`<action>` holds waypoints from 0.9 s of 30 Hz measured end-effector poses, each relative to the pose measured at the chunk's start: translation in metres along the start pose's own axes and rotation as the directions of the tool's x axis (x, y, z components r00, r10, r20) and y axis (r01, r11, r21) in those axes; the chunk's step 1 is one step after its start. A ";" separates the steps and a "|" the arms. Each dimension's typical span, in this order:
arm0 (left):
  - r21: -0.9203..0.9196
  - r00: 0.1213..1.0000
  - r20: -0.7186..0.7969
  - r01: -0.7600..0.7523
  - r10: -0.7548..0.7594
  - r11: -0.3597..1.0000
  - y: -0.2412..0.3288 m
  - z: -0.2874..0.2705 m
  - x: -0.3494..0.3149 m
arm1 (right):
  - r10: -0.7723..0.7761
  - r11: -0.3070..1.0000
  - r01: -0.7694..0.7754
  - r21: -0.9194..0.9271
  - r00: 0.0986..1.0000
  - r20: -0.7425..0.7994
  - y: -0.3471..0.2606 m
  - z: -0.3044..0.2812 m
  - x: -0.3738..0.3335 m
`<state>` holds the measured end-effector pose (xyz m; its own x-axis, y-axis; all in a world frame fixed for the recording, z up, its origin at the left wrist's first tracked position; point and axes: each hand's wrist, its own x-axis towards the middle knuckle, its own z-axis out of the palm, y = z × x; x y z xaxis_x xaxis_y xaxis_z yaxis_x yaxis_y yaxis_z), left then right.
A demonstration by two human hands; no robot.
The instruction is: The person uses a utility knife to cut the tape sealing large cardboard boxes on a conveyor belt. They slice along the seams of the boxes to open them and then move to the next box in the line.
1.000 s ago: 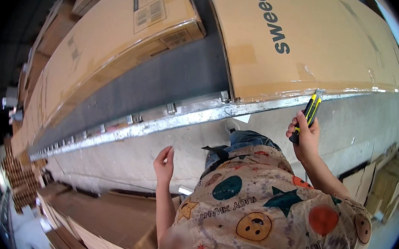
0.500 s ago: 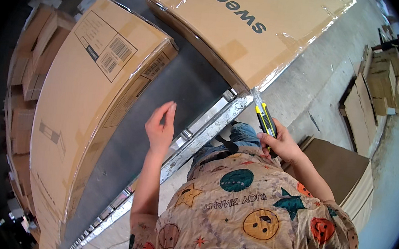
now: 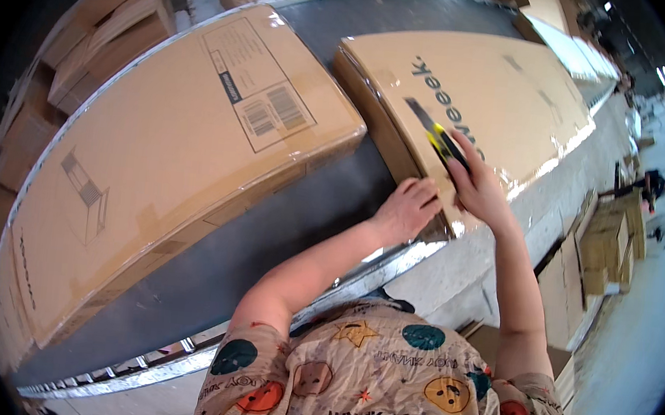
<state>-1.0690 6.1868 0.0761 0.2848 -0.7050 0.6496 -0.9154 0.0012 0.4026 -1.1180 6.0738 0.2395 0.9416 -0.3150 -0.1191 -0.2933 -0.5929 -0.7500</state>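
Observation:
My right hand (image 3: 480, 187) is closed round a yellow-and-black utility knife (image 3: 446, 146). Its blade is extended and points up and left over a large flat cardboard box (image 3: 509, 88), smeared a little by motion. At that box's near left corner my left hand (image 3: 407, 211) rests with its fingers bent together against the edge; whatever its fingertips pinch is hidden. Shiny clear film shows along the box's right side. A second long cardboard box (image 3: 172, 146), with a printed label and a line drawing, lies to the left.
Both boxes lie on a dark conveyor belt (image 3: 266, 241) with a metal rail (image 3: 399, 265) between it and me. Stacked cartons (image 3: 113, 46) stand beyond the belt at left. Cartons and sheets (image 3: 610, 240) lie on the floor at right, near another person (image 3: 655, 184).
My right hand has lifted the knife up over the right-hand box. My left hand has moved right to that box's corner. The view has turned, so both boxes appear shifted.

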 end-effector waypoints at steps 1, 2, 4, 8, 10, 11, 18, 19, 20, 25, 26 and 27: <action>0.003 1.000 0.022 0.008 -0.008 1.000 0.000 0.003 0.000 | -0.297 0.945 0.290 -0.149 0.955 -0.025 0.012 0.010 0.043; 0.033 0.999 0.019 0.042 -0.042 0.999 -0.003 0.001 -0.007 | -0.200 0.968 0.212 -0.132 0.975 0.096 -0.016 0.023 0.074; 0.013 0.996 0.036 0.076 -0.076 0.997 0.003 0.005 -0.008 | -0.199 0.936 0.228 -0.269 0.971 0.132 -0.033 0.038 0.136; -0.008 0.990 0.123 0.072 -0.070 0.997 0.014 0.004 -0.009 | -0.069 0.855 0.131 -0.502 0.988 0.140 -0.045 0.053 0.235; -0.028 0.991 0.113 0.077 -0.073 0.997 0.013 0.001 -0.012 | -0.017 0.818 0.111 -0.564 0.985 0.169 -0.061 0.067 0.261; -0.021 0.991 0.112 0.081 -0.078 0.996 0.011 0.000 -0.013 | 0.006 0.795 0.116 -0.596 0.980 0.199 -0.072 0.070 0.267; -0.026 0.995 0.044 0.089 -0.088 0.996 0.008 0.001 -0.014 | -0.001 0.502 0.262 -0.824 0.953 0.302 -0.102 0.104 0.294; -0.104 0.981 0.022 0.196 -0.194 0.975 0.011 -0.002 -0.019 | 0.023 0.498 0.257 -0.828 0.951 0.309 -0.106 0.106 0.294; -0.184 0.957 0.008 0.286 -0.290 0.940 0.017 -0.007 -0.024 | 0.046 0.497 0.245 -0.833 0.951 0.307 -0.110 0.105 0.295; -0.277 0.849 -0.158 0.452 -0.504 0.848 0.014 -0.052 -0.051 | 0.239 0.390 0.366 -0.845 0.846 0.476 -0.096 0.083 0.292; -0.288 0.827 -0.221 0.451 -0.517 0.845 0.013 -0.061 -0.056 | 0.228 0.462 0.329 -0.824 0.854 0.468 -0.098 0.080 0.280; -0.304 0.810 -0.288 0.429 -0.511 0.851 0.007 -0.065 -0.055 | 0.213 0.451 0.331 -0.829 0.862 0.459 -0.097 0.073 0.271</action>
<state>-1.0729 6.2721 0.0854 0.7805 -0.3674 0.5058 -0.5699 -0.0857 0.8172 -0.8219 6.1002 0.2322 0.8256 -0.0575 -0.5613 0.0417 -0.9859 0.1623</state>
